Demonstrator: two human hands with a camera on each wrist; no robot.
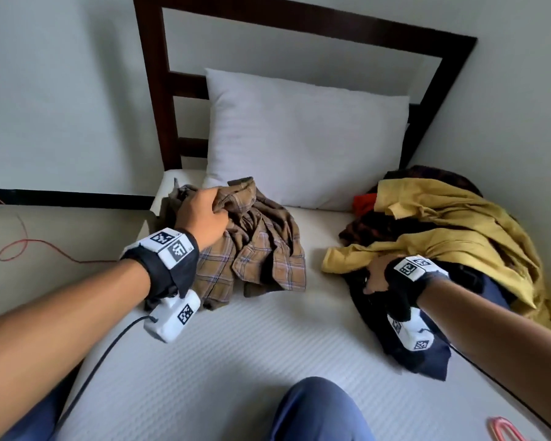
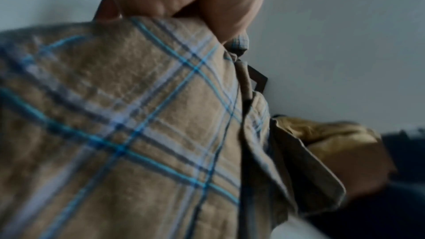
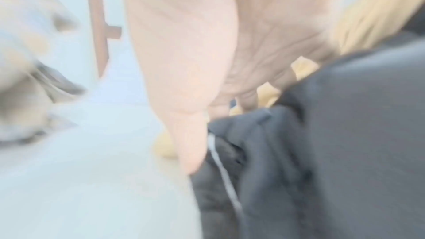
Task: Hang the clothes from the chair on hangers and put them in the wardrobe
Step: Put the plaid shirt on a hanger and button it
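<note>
Your left hand (image 1: 204, 218) grips plaid shirt (image 1: 255, 246); right hand (image 1: 377, 275) grasps dark garment (image 1: 427, 354) under yellow one (image 1: 452, 230); nothing hung, hangers and wardrobe unseen

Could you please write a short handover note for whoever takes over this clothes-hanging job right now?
Left hand: grips the brown plaid shirt, crumpled on the mattress before the pillow.
Right hand: fingers dug into a dark navy garment, under the edge of the mustard-yellow garment in the pile on the right.
A pink hanger lies at the bed's near right edge.
Done: clothes are on the bed.
Left: nothing is on a hanger yet; no wardrobe in view.
</note>
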